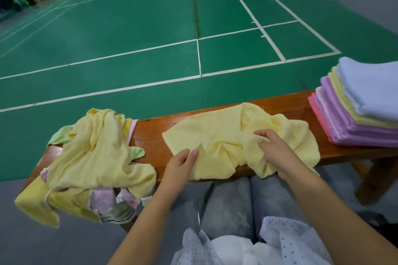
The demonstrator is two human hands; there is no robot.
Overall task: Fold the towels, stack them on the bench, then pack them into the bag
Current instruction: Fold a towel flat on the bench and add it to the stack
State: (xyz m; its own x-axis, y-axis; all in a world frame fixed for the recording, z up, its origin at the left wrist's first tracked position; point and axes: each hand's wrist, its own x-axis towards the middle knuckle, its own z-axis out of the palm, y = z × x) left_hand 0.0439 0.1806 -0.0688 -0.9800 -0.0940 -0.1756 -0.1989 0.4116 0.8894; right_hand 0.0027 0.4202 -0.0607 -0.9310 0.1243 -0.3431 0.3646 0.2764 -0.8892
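Observation:
A crumpled pale yellow towel lies across the middle of the brown wooden bench. My left hand pinches its near edge at the left. My right hand grips a bunched fold of the same towel at the right. A loose heap of unfolded towels, mostly yellow with green and pink showing, sits on the bench's left end and hangs over its front. A neat stack of folded towels, pink, purple, yellow and light blue on top, stands at the right end. No bag is in view.
Beyond the bench lies a green sports court with white lines. Grey floor runs under the bench's near side. My knees in grey trousers sit close against the bench front. A bench leg stands at the right.

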